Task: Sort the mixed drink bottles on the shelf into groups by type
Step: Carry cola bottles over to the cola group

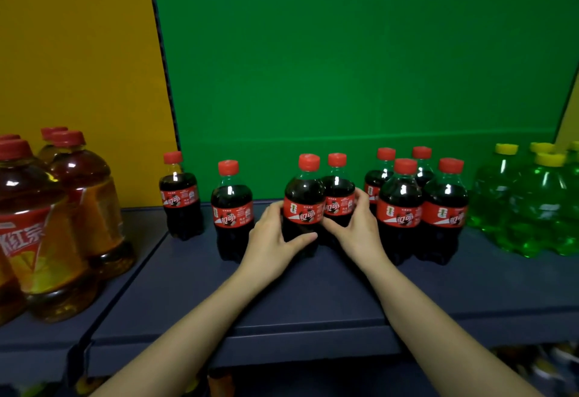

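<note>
Centrally, at mid-frame, two colas were held side by side on the shelf (313,290). The front cola (303,208) was grasped by the left hand (272,235), with the thumb laid across its lower front and the fingers wrapped round its left side. The rear cola (339,196) was set slightly farther back, against the front one's right side. It was grasped by the right hand (357,224), with the thumb tucked under the label and the fingers curled round the right side. Both bottles were seen upright with red caps on. Their bases were partly hidden by the hands.

Left of centre:
- The left cola (232,211) was noted upright, just beside the left hand's knuckles.
- The far-left cola (180,199) was noted apart from it, farther back, near the seam between the two back panels.

Right of centre:
- The cola cluster (399,211) was counted as four bottles, two in front and two behind, packed close and just beside the right hand.

Right edge of the frame:
- The green sodas (532,208), yellow-capped, were found grouped tightly.

Lower left of the frame:
- The teas (47,224), large amber bottles with red caps and red labels, were found grouped tightly.

Behind the row, the green panel (344,51) filled the upper centre and right. The yellow panel (78,51) filled the upper left.
</note>
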`<action>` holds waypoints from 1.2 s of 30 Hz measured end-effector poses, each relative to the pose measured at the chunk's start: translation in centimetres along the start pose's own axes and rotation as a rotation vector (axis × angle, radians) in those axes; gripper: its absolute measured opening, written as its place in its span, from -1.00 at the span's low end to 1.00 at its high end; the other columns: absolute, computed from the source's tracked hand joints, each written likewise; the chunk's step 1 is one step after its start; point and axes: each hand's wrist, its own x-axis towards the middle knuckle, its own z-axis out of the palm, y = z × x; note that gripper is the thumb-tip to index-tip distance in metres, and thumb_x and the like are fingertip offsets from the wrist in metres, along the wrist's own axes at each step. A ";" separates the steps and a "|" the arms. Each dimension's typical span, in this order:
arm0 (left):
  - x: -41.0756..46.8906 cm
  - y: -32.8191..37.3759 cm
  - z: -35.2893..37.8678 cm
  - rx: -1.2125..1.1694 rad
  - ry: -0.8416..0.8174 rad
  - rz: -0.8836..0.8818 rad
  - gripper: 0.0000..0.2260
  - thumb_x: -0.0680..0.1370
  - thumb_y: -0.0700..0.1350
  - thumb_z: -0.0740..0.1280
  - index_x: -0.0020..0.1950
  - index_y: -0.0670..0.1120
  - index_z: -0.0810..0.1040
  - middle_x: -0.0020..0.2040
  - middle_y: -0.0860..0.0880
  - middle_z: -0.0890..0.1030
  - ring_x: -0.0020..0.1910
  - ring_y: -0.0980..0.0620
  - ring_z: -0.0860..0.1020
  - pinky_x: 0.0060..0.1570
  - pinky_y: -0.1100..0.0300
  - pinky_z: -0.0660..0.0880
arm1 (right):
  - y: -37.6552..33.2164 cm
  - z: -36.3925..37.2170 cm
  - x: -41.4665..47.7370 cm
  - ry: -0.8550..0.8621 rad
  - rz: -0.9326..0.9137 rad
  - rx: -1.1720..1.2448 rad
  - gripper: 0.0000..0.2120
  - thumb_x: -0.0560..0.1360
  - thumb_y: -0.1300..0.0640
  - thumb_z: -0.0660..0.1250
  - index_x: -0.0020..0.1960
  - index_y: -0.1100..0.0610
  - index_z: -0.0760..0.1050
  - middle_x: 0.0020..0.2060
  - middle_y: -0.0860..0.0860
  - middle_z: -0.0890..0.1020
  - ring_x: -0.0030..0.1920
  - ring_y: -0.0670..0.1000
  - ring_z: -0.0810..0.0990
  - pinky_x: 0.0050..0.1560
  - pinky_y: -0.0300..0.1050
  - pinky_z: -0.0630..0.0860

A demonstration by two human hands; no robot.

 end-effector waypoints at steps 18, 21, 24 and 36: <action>3.2 -2.8 2.8 -0.236 -0.104 -0.158 -0.52 0.46 -0.19 0.41 0.19 -0.04 0.16 0.19 -0.02 0.47 0.26 -0.02 0.46 0.31 -0.04 0.37 | 0.8 1.0 -0.5 0.016 0.117 -0.183 -0.31 0.45 0.17 0.37 0.42 0.25 0.05 0.37 0.18 0.29 0.37 0.16 0.28 0.36 -0.04 0.25; 3.3 -2.8 3.1 -0.256 -0.103 -0.151 -0.52 0.46 -0.21 0.40 0.21 -0.05 0.17 0.17 -0.01 0.46 0.27 -0.02 0.46 0.32 -0.03 0.37 | 0.7 1.1 -0.4 0.023 0.131 -0.201 -0.29 0.47 0.16 0.35 0.45 0.26 0.02 0.39 0.19 0.27 0.38 0.17 0.28 0.37 -0.02 0.24; 3.3 -2.7 3.1 -0.251 -0.108 -0.141 -0.52 0.47 -0.21 0.40 0.22 -0.06 0.17 0.17 0.00 0.46 0.27 -0.01 0.45 0.32 -0.03 0.37 | 0.6 1.1 -0.4 0.021 0.136 -0.215 -0.28 0.48 0.15 0.34 0.46 0.26 -0.01 0.40 0.20 0.25 0.39 0.17 0.26 0.38 -0.01 0.24; 2.5 -2.0 3.0 -0.206 -0.089 -0.143 -0.44 0.49 -0.18 0.38 0.37 -0.19 0.15 0.29 -0.09 0.45 0.31 -0.03 0.42 0.34 0.03 0.34 | -0.1 1.0 -0.7 0.017 0.171 -0.206 -0.34 0.51 0.17 0.30 0.46 0.25 0.02 0.39 0.17 0.28 0.37 0.16 0.31 0.32 -0.02 0.28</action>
